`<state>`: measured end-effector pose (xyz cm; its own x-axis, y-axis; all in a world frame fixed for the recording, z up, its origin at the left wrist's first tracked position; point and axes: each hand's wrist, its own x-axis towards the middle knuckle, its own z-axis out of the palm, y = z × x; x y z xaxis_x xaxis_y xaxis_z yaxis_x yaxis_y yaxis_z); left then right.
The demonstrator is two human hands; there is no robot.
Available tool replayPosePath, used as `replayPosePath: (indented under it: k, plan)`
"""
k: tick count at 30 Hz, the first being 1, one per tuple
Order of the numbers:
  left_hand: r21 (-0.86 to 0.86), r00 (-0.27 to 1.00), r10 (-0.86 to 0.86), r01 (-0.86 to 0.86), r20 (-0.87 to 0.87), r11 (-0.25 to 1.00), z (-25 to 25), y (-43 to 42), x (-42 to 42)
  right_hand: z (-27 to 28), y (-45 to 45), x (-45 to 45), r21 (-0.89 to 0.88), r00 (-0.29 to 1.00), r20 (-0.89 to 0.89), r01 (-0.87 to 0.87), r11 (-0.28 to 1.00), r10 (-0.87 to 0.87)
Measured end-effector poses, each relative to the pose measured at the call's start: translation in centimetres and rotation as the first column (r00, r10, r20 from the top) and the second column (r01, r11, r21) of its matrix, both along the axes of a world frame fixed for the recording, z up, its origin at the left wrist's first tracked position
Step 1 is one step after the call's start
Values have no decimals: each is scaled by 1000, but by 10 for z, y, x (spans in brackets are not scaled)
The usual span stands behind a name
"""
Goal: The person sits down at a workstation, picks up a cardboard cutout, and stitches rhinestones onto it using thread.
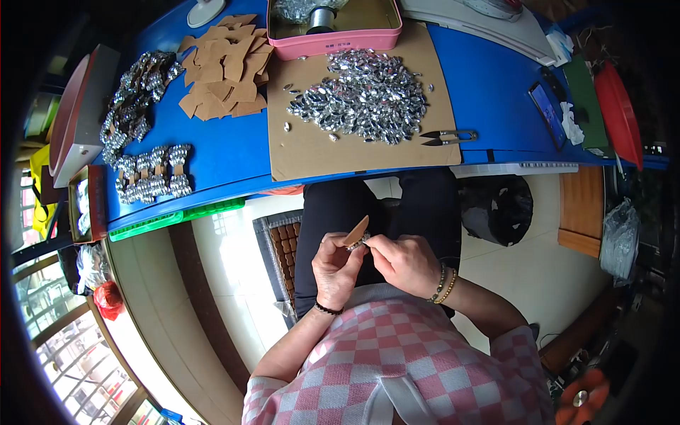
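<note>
Above the lap, my left hand (336, 268) pinches a brown card piece (357, 231), which tilts up to the right. Small silvery beads show along the card's lower edge. My right hand (409, 263) is closed at that beaded edge, close beside the left fingertips; what its fingers grip is too small to make out. On the blue table, a heap of silver beads (368, 99) lies on a cardboard sheet (304, 159). Thread snips (448, 137) rest at the sheet's right edge. Brown card pieces (227, 67) are piled to the left.
A pink tin (336, 44) holding a spool (322, 20) stands behind the beads. Beaded strands (134, 99) and beaded cards (152, 173) lie at the table's left. A phone (547, 110) and a red lid (618, 113) are on the right.
</note>
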<state>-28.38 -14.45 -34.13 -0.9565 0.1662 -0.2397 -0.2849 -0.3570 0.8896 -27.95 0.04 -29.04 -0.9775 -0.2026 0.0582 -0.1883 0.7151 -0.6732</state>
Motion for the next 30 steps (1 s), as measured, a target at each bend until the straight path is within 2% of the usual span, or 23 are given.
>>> replayPosePath:
  k: [5, 8, 11, 16, 17, 19, 20, 23, 30]
  plan:
    - [-72, 999, 22, -25, -40, 997, 3, 3, 1, 1, -4, 0, 0, 1000, 11, 25, 1000, -25]
    - [-330, 980, -14, -54, -200, 942, 1, 3, 4, 1, -7, 0, -23, 998, 29, 55, 998, -54]
    - [-374, 966, -24, -77, -258, 924, 1, 3, 4, -6, -9, -2, -203, 982, 115, 168, 965, -147]
    - [-349, 962, -78, -20, -262, 937, 9, -1, -1, 1, 22, -19, -236, 957, 119, 285, 929, -263]
    - [-347, 962, -80, -16, -262, 938, 12, -2, -2, -5, 28, -22, -264, 967, 197, 212, 941, -163]
    - [-387, 933, -199, 71, -301, 919, 17, -1, -3, -15, 38, -23, -334, 940, 338, 79, 939, 41]
    - [-408, 913, -255, 110, -319, 906, 18, -1, -4, -17, 40, -24, -330, 941, 337, 83, 940, 35]
    - [-451, 893, -315, 148, -322, 880, 17, -6, -6, -23, 38, -25, -556, 773, 557, 73, 828, 305]
    - [-494, 869, -366, 170, -333, 853, 13, -6, -1, -30, 34, -17, -595, 708, 636, 196, 779, 308]
